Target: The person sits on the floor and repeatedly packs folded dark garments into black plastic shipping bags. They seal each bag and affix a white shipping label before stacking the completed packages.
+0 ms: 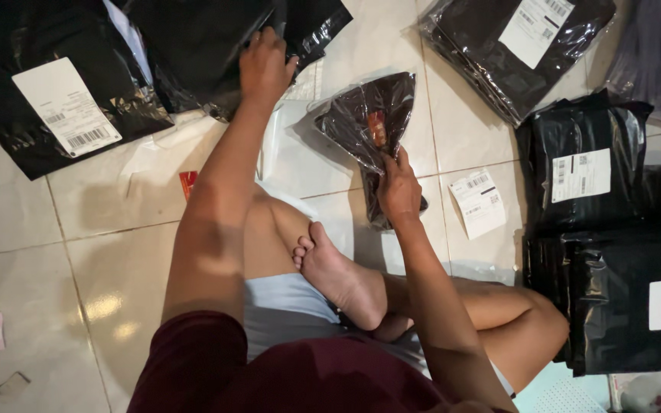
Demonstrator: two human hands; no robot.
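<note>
Black mailer bags at eleven o'clock lie on the tiled floor under the left hand, fingers pressing down. Clear-wrapped dark garment, centre, is pinched at its lower edge by the right hand.

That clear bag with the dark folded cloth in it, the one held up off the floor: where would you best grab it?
Probably by its narrow lower end, coming from below, as the right hand does. The clear bag fans wider towards the top and is slippery film; the bunched bottom fits a fist.
</note>
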